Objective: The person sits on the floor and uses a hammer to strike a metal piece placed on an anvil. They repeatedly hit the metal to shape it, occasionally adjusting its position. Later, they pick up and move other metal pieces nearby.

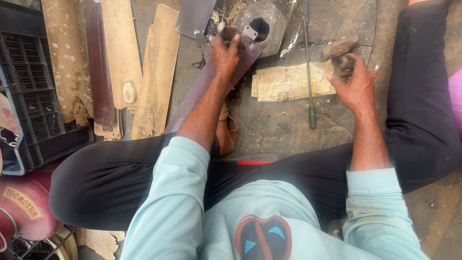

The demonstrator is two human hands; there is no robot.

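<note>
My left hand (225, 54) grips the end of a long dark brown fan blade (192, 103), holding its metal bracket (249, 33) against a grey hexagonal metal block (269, 19) with a hole in it. My right hand (355, 83) is shut on the handle of a rusty hammer (340, 47), whose head sits just above my fingers. Between the two hands lies a folded, dirty newspaper (288, 82) on the cracked floor.
A long screwdriver (309, 72) with a green handle lies across the newspaper. Several worn cream and brown fan blades (120, 53) lie at the left beside a black plastic crate (29, 82). A red container (26, 207) stands at lower left. My crossed legs fill the near ground.
</note>
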